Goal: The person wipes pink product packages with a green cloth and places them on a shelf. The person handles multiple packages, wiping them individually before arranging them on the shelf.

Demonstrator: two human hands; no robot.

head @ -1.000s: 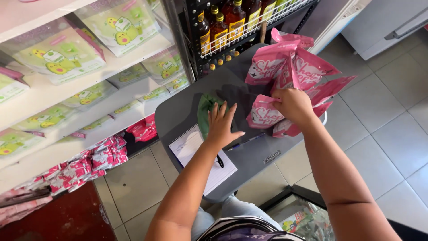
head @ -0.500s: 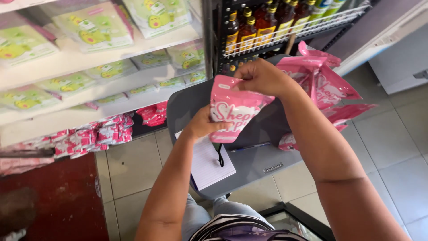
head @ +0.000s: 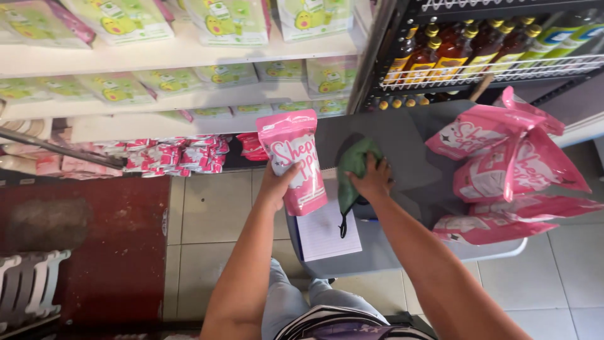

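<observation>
Now | left hand [head: 277,184] grips pink pouch [head: 294,160] upright | right hand [head: 372,179] seemingly clutches green cloth [head: 352,167]

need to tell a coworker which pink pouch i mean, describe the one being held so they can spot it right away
Start at the grey box on the floor below the rack of bottles. A pile of pink pouches lies at its right end; look to its left edge instead. There the left hand holds up one pink pouch, the only one upright and apart from the pile, while the right hand rests on a green cloth.
</observation>
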